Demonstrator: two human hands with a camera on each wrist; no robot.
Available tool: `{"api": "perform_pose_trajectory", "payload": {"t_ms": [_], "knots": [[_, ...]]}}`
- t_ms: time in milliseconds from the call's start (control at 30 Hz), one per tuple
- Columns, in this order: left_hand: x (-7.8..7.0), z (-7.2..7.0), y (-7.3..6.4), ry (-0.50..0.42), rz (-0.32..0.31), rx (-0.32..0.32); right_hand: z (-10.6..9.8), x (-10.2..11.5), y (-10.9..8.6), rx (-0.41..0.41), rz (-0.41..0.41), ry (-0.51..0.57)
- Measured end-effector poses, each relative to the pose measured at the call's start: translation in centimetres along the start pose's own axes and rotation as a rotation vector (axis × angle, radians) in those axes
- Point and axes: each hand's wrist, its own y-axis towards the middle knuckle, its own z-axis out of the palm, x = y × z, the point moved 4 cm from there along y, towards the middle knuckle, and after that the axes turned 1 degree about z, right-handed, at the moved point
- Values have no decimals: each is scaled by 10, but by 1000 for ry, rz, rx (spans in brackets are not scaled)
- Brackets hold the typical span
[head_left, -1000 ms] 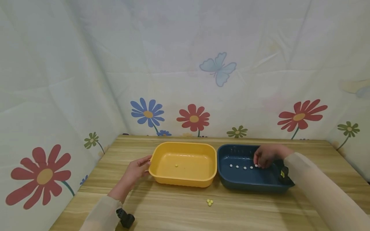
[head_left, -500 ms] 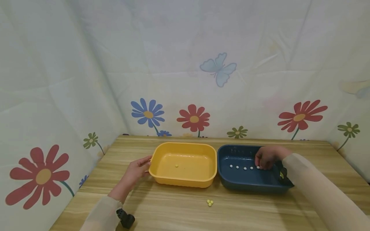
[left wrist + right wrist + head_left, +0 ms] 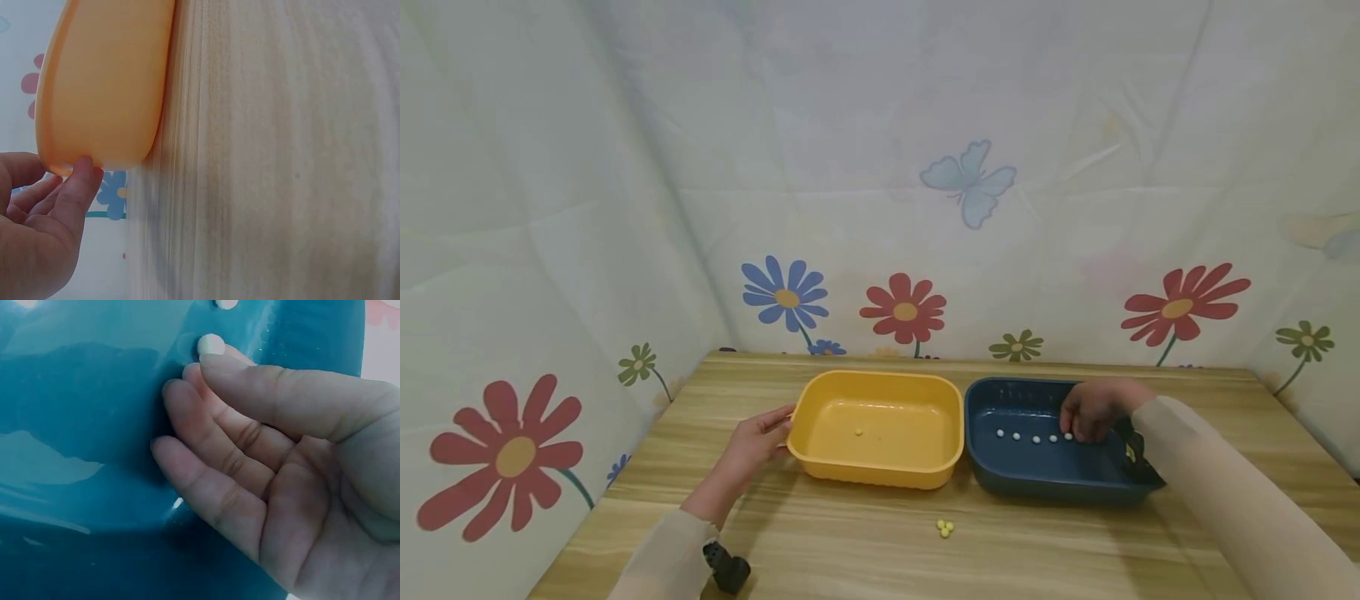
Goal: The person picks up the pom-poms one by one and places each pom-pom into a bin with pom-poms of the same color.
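Note:
In the head view, my left hand (image 3: 758, 437) holds the left end of a yellow plastic basin (image 3: 880, 473). The left wrist view has the thumb against the basin's outer wall (image 3: 109, 81) and the other fingers around its rim. My right hand (image 3: 1093, 408) reaches down into a dark blue basin (image 3: 1060, 487), thumb and index finger pinching a small white ball (image 3: 211, 345) near its floor. This ball stands at the right end of a row of several white balls (image 3: 1036, 439). One small yellow ball (image 3: 859, 432) lies inside the yellow basin.
Three small yellow balls (image 3: 945, 528) sit clustered on the wood-grain table (image 3: 850, 550) in front of the basins. Both basins stand side by side, ends close together. A flower-printed cloth (image 3: 850, 167) hangs behind and along the left.
My right hand has shifted slightly right and down with the white ball at its fingertips, near the end of the row. The left hand keeps its place at the yellow basin.

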Motion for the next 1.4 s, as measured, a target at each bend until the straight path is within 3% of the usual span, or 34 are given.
{"api": "perform_pose_trajectory", "payload": {"t_ms": [133, 267, 500, 667, 767, 900, 1167, 1400], "knots": [[-1, 0, 0, 1, 1, 5, -6, 3, -8, -7, -20, -42], [-3, -1, -1, 5, 2, 1, -15, 13, -23, -71, -90, -80], [-1, -1, -2, 1, 0, -4, -11, 39, -55, -296, -334, -49], [0, -1, -2, 14, -4, -4, 16, 57, -71, -388, -467, 27], [0, -2, -2, 15, -5, -3, 37, 69, -78, -395, -530, 93], [0, -3, -2, 10, 2, -1, 67, 85, -81, -376, -549, 188], [0, -2, -2, -14, 16, 2, 124, 104, -57, -258, -600, 285], [2, 2, -2, -53, 29, 31, 155, 112, -36, -300, -637, 193]]}}
